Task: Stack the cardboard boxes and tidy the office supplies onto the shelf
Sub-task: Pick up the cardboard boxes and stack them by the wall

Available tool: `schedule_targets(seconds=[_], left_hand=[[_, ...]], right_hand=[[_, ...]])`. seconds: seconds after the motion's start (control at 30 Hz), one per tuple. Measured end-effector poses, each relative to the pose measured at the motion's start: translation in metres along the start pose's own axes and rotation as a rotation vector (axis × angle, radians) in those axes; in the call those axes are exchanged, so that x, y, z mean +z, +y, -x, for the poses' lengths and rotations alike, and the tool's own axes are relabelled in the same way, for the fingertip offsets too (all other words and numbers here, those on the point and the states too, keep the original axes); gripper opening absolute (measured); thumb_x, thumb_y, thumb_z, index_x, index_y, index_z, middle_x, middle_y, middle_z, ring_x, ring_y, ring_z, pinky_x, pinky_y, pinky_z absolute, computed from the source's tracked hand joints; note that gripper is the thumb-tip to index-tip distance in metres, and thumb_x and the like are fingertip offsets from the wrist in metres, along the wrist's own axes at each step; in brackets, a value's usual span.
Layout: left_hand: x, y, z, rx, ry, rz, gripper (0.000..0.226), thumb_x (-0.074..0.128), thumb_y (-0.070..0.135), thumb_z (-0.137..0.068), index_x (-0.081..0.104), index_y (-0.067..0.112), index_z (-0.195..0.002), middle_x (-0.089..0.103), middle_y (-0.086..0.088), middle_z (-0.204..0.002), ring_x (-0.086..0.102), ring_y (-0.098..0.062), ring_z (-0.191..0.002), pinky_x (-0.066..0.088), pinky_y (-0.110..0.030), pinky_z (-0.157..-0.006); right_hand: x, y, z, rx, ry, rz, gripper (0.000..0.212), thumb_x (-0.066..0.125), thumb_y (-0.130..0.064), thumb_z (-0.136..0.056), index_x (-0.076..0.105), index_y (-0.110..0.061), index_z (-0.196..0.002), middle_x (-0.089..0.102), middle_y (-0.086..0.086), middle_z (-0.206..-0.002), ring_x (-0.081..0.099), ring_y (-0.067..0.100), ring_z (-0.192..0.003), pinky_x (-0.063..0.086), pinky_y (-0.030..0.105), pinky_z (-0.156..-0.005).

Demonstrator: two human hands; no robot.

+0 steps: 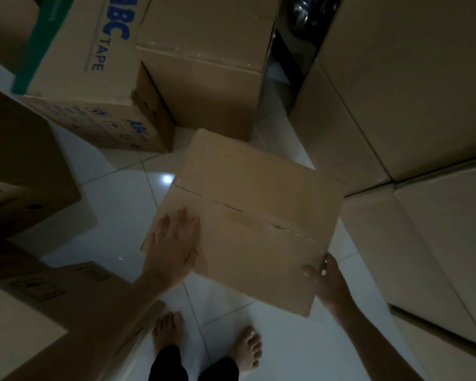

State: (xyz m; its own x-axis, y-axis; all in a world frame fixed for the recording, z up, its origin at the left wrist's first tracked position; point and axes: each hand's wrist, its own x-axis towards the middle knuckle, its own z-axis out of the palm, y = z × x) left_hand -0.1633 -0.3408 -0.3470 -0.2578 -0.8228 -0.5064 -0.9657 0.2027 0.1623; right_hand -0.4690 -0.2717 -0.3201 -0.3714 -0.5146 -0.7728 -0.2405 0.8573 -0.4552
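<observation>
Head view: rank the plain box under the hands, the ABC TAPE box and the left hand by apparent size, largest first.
1. Plain box and ABC TAPE box: alike; the plain one is nearer and the other is cropped, so unranked.
2. Left hand, clearly smallest.

the plain box [253, 215] in the middle is matt brown cardboard, smooth, with a dull scuffed tape strip [242, 219] along its seam. at 11 o'clock the printed box [88, 78] is the same matt cardboard, with blue ink lettering and a green band. the floor [121, 193] is glossy white tile, mirroring a light spot. at 3 o'clock the big cartons [410, 92] look matt and smooth.
</observation>
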Motion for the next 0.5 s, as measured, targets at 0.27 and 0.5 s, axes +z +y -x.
schedule_targets(seconds=[0.27,0.5], left_hand=[[-0.038,0.003,-0.047,-0.114,0.135,0.056,0.076,0.051,0.049,-0.089,0.014,0.021,-0.149,0.014,-0.022,-0.153,0.011,-0.041,-0.141,0.020,-0.054,-0.110],[-0.044,-0.002,-0.066,-0.157,-0.022,0.199,0.100,0.064,0.063,-0.073,0.004,0.034,-0.146,0.011,-0.013,-0.149,0.022,-0.041,-0.133,0.032,-0.056,-0.102]], right_hand=[[0.005,-0.005,-0.002,-0.279,0.138,0.399,0.087,0.060,-0.038,-0.087,0.000,-0.034,-0.150,-0.022,0.006,-0.155,0.035,0.044,-0.132,0.054,0.041,-0.086],[0.021,-0.006,-0.003,-0.155,0.077,0.255,0.096,0.066,-0.042,-0.081,-0.004,-0.040,-0.148,0.012,0.010,-0.144,0.043,0.035,-0.117,0.050,0.046,-0.092]])
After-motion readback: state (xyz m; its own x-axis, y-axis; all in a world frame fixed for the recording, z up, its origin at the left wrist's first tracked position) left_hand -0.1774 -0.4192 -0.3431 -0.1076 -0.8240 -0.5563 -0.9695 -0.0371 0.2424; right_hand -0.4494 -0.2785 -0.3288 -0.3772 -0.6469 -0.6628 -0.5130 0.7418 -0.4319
